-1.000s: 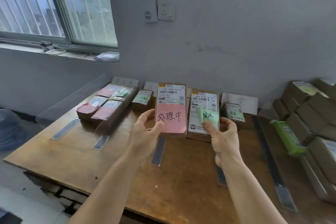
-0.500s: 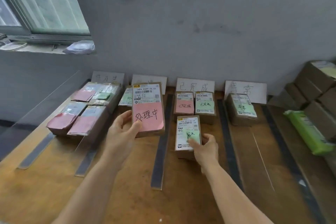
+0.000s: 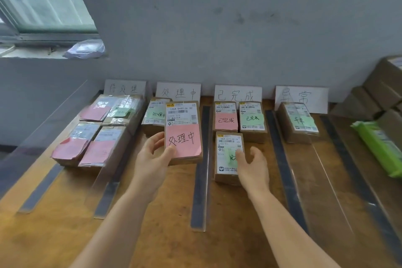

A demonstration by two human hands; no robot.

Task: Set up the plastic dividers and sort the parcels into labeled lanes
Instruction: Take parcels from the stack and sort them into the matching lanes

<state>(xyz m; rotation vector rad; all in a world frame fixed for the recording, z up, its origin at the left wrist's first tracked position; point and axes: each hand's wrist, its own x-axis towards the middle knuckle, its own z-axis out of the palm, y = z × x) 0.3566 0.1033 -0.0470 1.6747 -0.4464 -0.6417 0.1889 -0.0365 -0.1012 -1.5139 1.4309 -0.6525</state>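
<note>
My left hand (image 3: 152, 154) grips a brown parcel with a pink note (image 3: 183, 132), thumb on the note, low over the second lane. My right hand (image 3: 252, 165) rests its fingers on a parcel with a green note (image 3: 227, 156), which lies flat in the third lane in front of two parcels (image 3: 226, 117) (image 3: 252, 119). Clear plastic dividers on dark bases (image 3: 198, 169) (image 3: 282, 159) separate the lanes. White label cards (image 3: 178, 92) (image 3: 238, 94) lean on the wall behind.
The first lane holds several parcels (image 3: 97, 132); the second holds a green-note parcel (image 3: 155, 115); the fourth holds one (image 3: 298, 122). More dividers (image 3: 108, 191) (image 3: 359, 180) stand at the sides. Stacked brown boxes (image 3: 387, 93) and a green packet (image 3: 378, 146) sit at right.
Both hands moved forward and down from in front of me. The green-note parcel now lies on the table in the third lane; the pink-note parcel has come down into the second.
</note>
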